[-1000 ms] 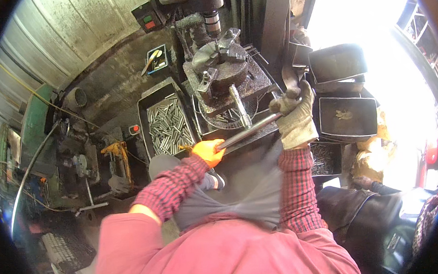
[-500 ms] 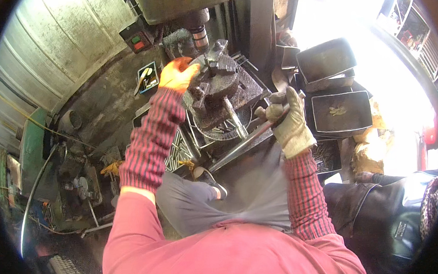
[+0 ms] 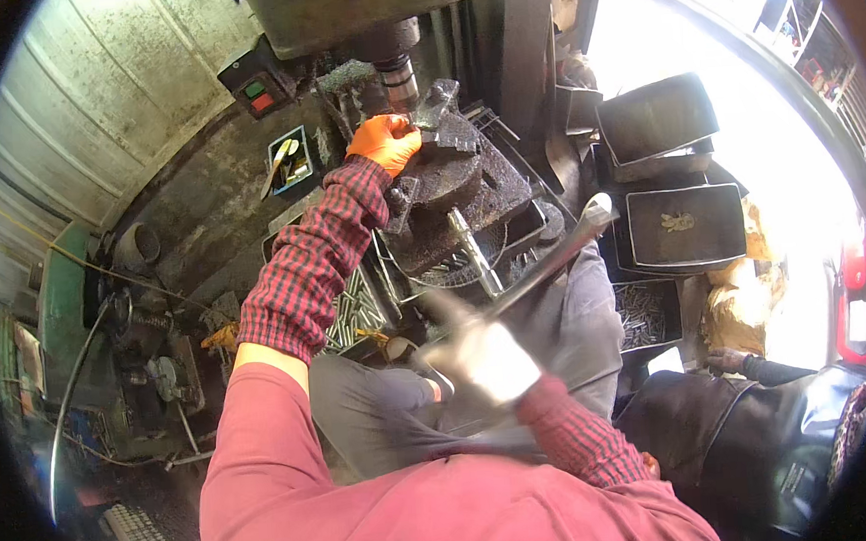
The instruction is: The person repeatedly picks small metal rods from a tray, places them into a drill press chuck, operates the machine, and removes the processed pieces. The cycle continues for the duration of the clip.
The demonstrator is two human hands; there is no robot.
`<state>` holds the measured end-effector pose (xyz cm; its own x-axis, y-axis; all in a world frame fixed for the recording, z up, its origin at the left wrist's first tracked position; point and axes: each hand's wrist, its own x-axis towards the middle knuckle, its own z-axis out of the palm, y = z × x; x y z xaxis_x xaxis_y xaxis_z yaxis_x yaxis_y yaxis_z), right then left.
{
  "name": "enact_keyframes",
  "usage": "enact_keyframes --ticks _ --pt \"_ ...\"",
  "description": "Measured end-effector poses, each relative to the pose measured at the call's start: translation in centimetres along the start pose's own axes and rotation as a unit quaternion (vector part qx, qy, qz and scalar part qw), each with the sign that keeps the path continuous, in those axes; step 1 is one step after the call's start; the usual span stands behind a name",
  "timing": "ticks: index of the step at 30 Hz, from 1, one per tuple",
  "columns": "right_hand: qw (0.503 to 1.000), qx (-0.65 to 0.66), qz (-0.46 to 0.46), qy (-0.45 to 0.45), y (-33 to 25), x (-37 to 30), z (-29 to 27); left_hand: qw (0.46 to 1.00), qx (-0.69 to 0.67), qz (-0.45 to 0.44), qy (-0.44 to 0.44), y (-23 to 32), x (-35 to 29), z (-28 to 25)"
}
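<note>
My left hand (image 3: pixel 386 142), in an orange glove, is at the far side of the dark metal vise (image 3: pixel 447 175), below the spindle (image 3: pixel 399 79) of a drill press. Its fingers are curled together; whatever they grip is hidden. In a pale work glove, my right hand (image 3: pixel 493 359) is smeared by motion in front of my lap, near the lower end of a long metal bar (image 3: pixel 547 264). The bar slants up to a bright rounded end. Blur hides whether my right fingers touch it. A short bright rod handle (image 3: pixel 475 253) sticks out of the vise toward me.
Metal pins fill a tray (image 3: pixel 356 310) below the vise. On the right stand dark bins (image 3: pixel 683 225), one with a few small pieces, and a box of small metal parts (image 3: pixel 644 314). A switch box (image 3: pixel 258 91) and small blue tray (image 3: pixel 290 160) are at the left.
My right hand has left the upper end of the bar and swung down and left toward my lap. My left hand has moved slightly right at the vise, its fingers more curled.
</note>
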<state>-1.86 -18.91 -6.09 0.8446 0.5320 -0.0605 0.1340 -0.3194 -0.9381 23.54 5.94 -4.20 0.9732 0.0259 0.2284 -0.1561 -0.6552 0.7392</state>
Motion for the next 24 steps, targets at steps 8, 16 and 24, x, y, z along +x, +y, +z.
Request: enact_keyframes --ticks 8,16,24 --pt "0.952 0.21 -0.208 0.08 -4.6 -3.7 -8.3 0.998 -0.049 0.033 -0.007 0.6 -1.0 -0.6" --pt "0.973 -0.147 0.168 0.058 3.9 -2.0 -6.2 0.929 -0.363 -0.01 0.066 -0.6 -1.0 -0.7" --pt "0.926 0.277 0.057 0.252 10.8 -9.9 -12.3 0.717 -0.68 -0.102 0.117 -0.4 -6.8 -6.1"
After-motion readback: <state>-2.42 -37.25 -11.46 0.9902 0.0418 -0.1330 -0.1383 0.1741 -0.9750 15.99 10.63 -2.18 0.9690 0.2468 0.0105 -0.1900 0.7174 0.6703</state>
